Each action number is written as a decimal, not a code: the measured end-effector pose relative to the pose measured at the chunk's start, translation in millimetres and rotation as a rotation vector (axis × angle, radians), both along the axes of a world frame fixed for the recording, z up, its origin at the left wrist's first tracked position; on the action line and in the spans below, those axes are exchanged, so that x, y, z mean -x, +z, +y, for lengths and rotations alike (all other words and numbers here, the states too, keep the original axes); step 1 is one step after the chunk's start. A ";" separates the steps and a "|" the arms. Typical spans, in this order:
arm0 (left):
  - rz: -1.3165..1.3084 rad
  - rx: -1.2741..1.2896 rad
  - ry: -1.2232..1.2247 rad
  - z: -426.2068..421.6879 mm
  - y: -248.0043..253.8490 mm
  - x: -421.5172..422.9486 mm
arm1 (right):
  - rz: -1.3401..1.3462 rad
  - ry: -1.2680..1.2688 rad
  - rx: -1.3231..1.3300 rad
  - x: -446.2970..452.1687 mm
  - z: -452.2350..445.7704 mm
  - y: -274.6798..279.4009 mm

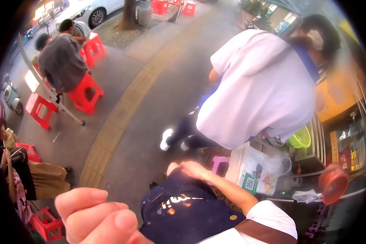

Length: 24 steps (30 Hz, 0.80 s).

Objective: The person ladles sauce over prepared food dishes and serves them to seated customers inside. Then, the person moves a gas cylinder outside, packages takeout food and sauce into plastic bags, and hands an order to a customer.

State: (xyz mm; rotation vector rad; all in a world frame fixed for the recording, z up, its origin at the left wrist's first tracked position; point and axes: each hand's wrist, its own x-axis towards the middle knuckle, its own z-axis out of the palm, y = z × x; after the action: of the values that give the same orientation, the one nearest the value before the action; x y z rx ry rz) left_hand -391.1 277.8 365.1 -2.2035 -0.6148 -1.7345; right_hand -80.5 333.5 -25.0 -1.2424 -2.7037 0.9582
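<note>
My left hand (pixel 99 219) is raised close to the camera at the lower left. Its fingers are curled in and the thumb is pressed against them, with nothing visible inside. My right hand (pixel 194 169) rests by my bare knee, at the edge of the dark navy apron (pixel 183 211) over my lap. Its fingers lie loosely there and show only in part; no object is seen in it. White lettering and orange spots mark the apron. Beyond my right forearm stands a pale box (pixel 243 162) bearing a green QR-code card (pixel 249 184).
A person in a white shirt (pixel 256 89) bends over a stall at the right, near a green basket (pixel 301 137). An orange-red fan-like object (pixel 333 184) and a purple stool (pixel 220 164) are nearby. Seated people and red stools (pixel 85 94) occupy the left side of the pavement.
</note>
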 end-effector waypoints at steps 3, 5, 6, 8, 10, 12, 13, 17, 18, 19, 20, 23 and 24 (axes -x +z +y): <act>0.066 0.095 0.004 55.7 -8.9 45.5 | -0.054 -0.089 0.148 17.0 43.2 2.1; -0.028 0.205 0.264 88.5 -23.2 40.7 | -0.071 -0.117 0.143 20.7 82.0 -18.8; -0.059 0.175 0.262 119.3 -28.9 39.9 | -0.053 -0.115 0.133 21.5 97.5 -39.1; -0.103 0.043 0.118 187.3 -39.7 38.9 | -0.046 -0.110 0.119 32.2 140.6 -62.7; 0.064 0.335 0.098 237.3 -46.6 54.0 | -0.134 -0.121 0.201 54.8 191.0 -68.2; 0.049 0.434 0.120 294.2 -57.3 58.5 | -0.058 -0.133 0.157 86.0 255.0 -41.5; 0.026 0.471 0.133 323.2 -64.0 59.8 | 0.030 -0.208 0.156 101.0 286.5 -51.5; -0.007 0.722 0.156 408.5 -94.0 74.4 | 0.180 -0.290 -0.024 139.9 386.9 -7.7; -0.042 0.824 0.158 430.3 -109.5 78.9 | 0.237 -0.355 -0.048 145.9 405.4 -2.1; -0.071 0.929 0.159 453.2 -128.4 82.6 | 0.264 -0.412 -0.008 148.8 420.6 15.8; -0.094 1.041 0.163 478.3 -146.5 82.6 | 0.260 -0.467 0.034 149.2 434.1 19.9; -0.171 1.202 0.052 555.0 -181.6 68.3 | 0.197 -0.577 0.073 136.5 457.2 5.7; -0.153 1.233 0.006 582.7 -188.9 63.9 | 0.178 -0.615 0.077 128.0 463.7 -12.4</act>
State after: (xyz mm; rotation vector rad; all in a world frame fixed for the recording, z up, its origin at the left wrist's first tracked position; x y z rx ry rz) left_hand -455.0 860.5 176.2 -2.6699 -2.1690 -1.7113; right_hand -208.6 797.2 -37.4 -1.7476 -1.9648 1.0168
